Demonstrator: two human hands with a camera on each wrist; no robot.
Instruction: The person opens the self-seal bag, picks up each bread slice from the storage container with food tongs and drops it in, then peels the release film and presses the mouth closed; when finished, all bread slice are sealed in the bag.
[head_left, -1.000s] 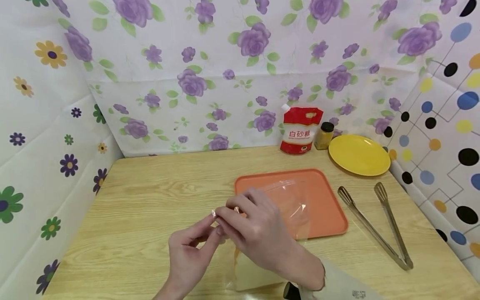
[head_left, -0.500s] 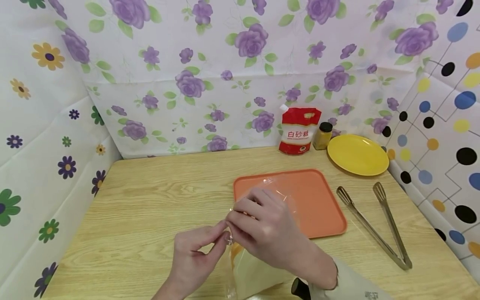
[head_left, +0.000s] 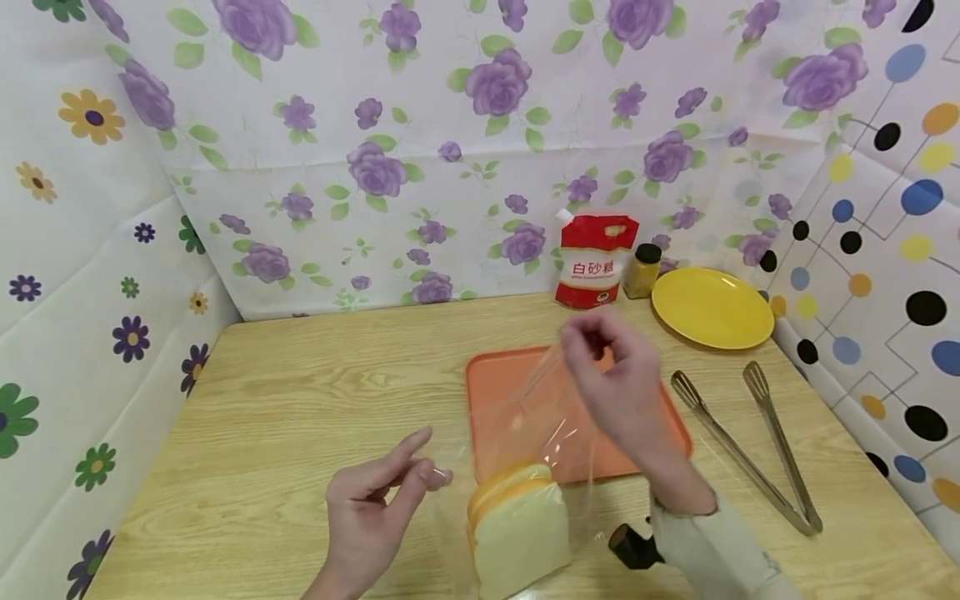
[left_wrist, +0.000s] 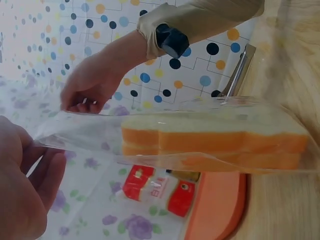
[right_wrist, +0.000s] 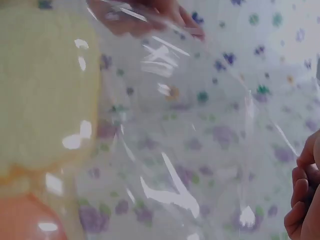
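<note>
Slices of bread (head_left: 521, 533) stand together inside a clear plastic bag (head_left: 558, 429). My left hand (head_left: 371, 504) pinches the bag's edge on the left between thumb and index finger. Up and to the right, my right hand (head_left: 618, 387) pinches the opposite end of the bag's top edge, its other fingers curled. Between the hands the film is drawn out, and glare streaks show on it. In the left wrist view the bread (left_wrist: 220, 142) lies along the bag, its crust side showing. The right wrist view shows the bag's film (right_wrist: 170, 165) stretched toward my right hand (right_wrist: 305, 190).
An orange tray (head_left: 495, 367) lies behind the bread. Metal tongs (head_left: 787, 454) rest spread at the right. Along the back stand a red sugar pouch (head_left: 596, 262), a small jar with a black lid (head_left: 642, 273) and a yellow plate (head_left: 712, 308). Patterned cloth surrounds the table.
My hands were close together at the bag's edge. Now my right hand has moved up and to the right, pulling the film along, and the bread shows more fully.
</note>
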